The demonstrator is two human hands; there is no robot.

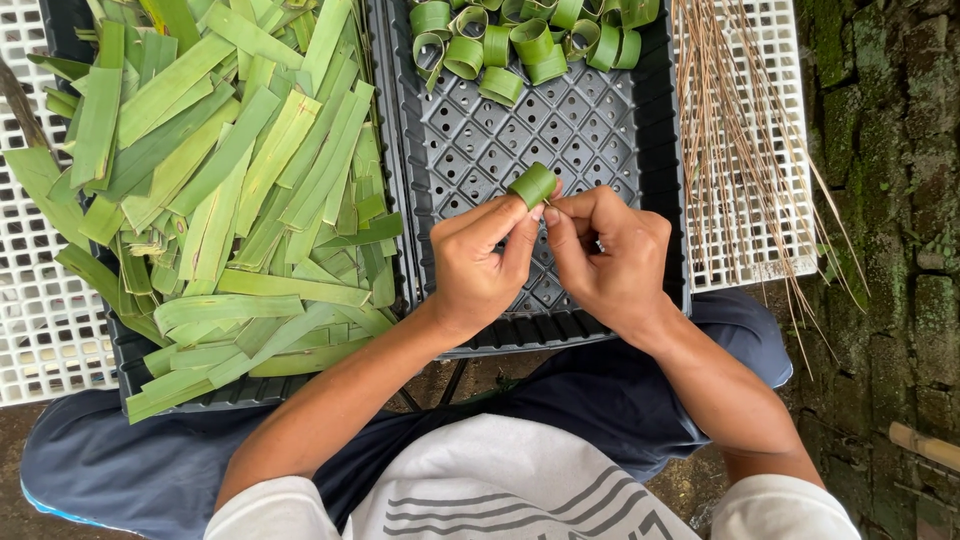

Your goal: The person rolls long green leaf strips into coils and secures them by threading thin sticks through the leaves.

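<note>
My left hand [480,262] and my right hand [608,255] meet over a black perforated tray [600,130]. Between the fingertips of both hands sits a small green leaf strip rolled into a ring [533,184]. My right thumb and forefinger pinch at the ring's seam, and something thin there is too small to make out. Several finished green leaf rings [520,40] lie at the far end of the same tray. A heap of flat green leaf strips [230,180] fills a second black tray to the left.
A bundle of thin brown sticks [730,130] lies on a white plastic grid [765,60] at right. Another white grid [40,300] sits at left. A mossy stone wall [890,200] borders the right. My knees in dark trousers [600,400] are below the trays.
</note>
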